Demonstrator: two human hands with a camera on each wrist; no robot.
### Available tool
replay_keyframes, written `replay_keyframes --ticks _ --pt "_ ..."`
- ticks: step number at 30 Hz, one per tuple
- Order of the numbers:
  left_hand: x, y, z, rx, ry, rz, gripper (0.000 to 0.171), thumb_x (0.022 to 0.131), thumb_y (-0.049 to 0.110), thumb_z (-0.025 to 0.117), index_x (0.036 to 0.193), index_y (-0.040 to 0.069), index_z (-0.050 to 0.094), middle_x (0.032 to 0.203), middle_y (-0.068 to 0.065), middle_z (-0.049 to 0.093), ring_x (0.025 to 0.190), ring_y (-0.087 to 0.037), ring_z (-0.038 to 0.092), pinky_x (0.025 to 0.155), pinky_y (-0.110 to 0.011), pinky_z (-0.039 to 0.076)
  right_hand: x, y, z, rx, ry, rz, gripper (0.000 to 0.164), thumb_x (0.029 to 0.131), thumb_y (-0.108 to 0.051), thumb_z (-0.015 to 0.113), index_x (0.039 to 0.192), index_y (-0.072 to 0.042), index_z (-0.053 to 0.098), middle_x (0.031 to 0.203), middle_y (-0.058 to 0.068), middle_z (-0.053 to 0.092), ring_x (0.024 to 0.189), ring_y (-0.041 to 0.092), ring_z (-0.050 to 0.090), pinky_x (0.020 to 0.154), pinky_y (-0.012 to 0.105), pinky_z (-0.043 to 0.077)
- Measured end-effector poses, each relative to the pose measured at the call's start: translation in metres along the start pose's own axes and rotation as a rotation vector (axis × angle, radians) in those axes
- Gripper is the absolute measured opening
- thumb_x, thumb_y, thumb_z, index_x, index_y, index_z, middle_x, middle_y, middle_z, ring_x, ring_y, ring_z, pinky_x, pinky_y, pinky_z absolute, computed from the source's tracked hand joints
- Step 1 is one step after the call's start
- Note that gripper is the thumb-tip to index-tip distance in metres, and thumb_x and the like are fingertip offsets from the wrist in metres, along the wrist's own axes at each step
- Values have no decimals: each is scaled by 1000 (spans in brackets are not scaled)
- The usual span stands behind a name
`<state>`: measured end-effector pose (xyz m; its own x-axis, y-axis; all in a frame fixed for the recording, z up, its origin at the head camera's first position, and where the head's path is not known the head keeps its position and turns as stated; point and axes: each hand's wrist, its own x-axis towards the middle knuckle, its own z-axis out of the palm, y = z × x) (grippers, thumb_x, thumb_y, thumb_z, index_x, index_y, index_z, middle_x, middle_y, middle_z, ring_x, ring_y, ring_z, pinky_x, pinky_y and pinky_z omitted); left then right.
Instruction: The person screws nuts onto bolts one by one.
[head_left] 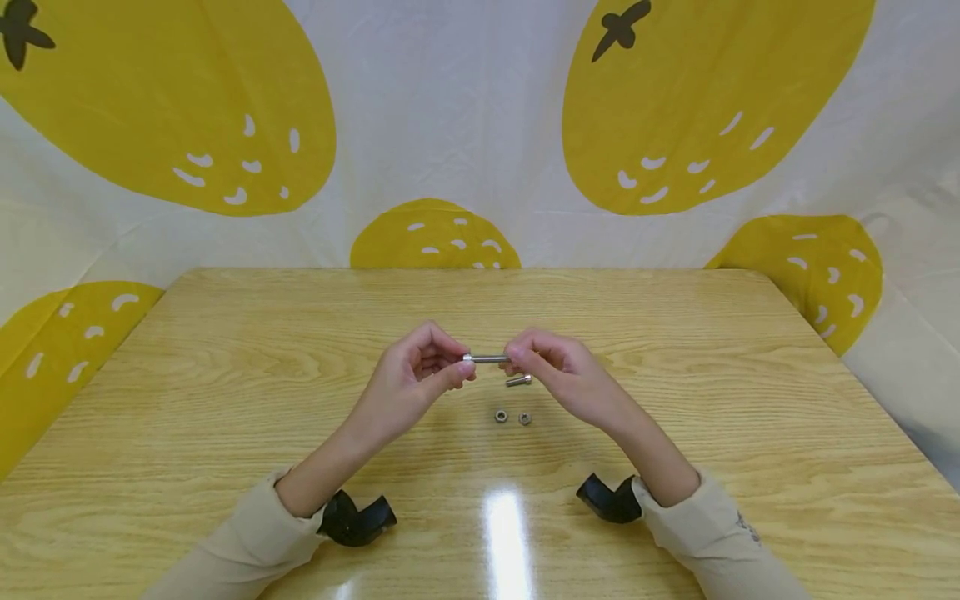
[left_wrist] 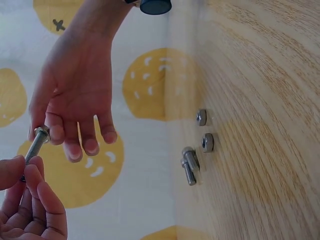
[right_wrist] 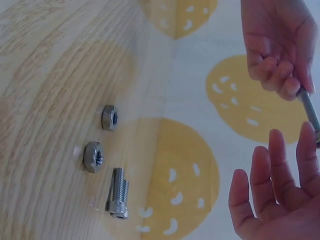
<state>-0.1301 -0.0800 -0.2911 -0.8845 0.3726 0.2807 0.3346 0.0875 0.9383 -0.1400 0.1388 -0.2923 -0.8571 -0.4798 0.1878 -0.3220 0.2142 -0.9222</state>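
In the head view, the left hand [head_left: 408, 371] pinches a bolt's [head_left: 491, 359] thicker end above the table [head_left: 225, 400]; the right hand [head_left: 566, 375] grips and hides the other. The left wrist view shows two nuts [left_wrist: 207, 143] near loose bolts [left_wrist: 191, 160]. In the right wrist view, one loose bolt partly covers another.

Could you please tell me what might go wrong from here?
The held bolt is only pinched near its ends by the left hand and right hand, so it might slip and drop. The two nuts and loose bolts lie unsecured on the table, so a falling bolt could perhaps scatter them.
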Motion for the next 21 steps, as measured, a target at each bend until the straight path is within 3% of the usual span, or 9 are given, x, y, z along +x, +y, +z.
replay_keyframes --ticks 6,9,13,15,21 --pt "0 1 1 13 -2 -4 14 86 1 63 98 -2 55 87 -17 65 72 -15 61 64 -23 52 1 -1 3 -32 -20 69 49 103 -33 31 82 -1 64 90 16 65 87 22 61 88 45 48" --pt "0 1 0 9 0 -4 13 87 1 62 98 -2 55 88 -17 65 72 -15 61 64 -23 52 1 0 1 -52 -42 70 53 103 -37 27 89 -2 64 92 13 66 91 25 62 90 47 47" --pt "0 2 -1 -1 6 -8 13 87 0 61 98 -3 55 90 -19 66 72 -12 61 64 -23 52 -1 -1 -2 -61 -43 51 32 98 -31 46 115 -6 56 106 10 64 97 25 59 88 46 49" --pt "1 2 -2 -9 9 -13 13 87 0 61 98 -3 54 90 -20 66 71 -11 60 64 -23 52 -2 -2 -3 -53 -38 26 33 94 -24 57 120 -7 52 109 10 60 98 23 57 88 41 50" --pt "1 3 -3 -25 9 -20 13 87 -1 60 99 -4 54 91 -22 66 70 -11 60 63 -23 52 -2 -2 -3 -45 -19 -33 23 91 -14 61 110 -3 55 103 9 59 95 23 56 84 35 49"
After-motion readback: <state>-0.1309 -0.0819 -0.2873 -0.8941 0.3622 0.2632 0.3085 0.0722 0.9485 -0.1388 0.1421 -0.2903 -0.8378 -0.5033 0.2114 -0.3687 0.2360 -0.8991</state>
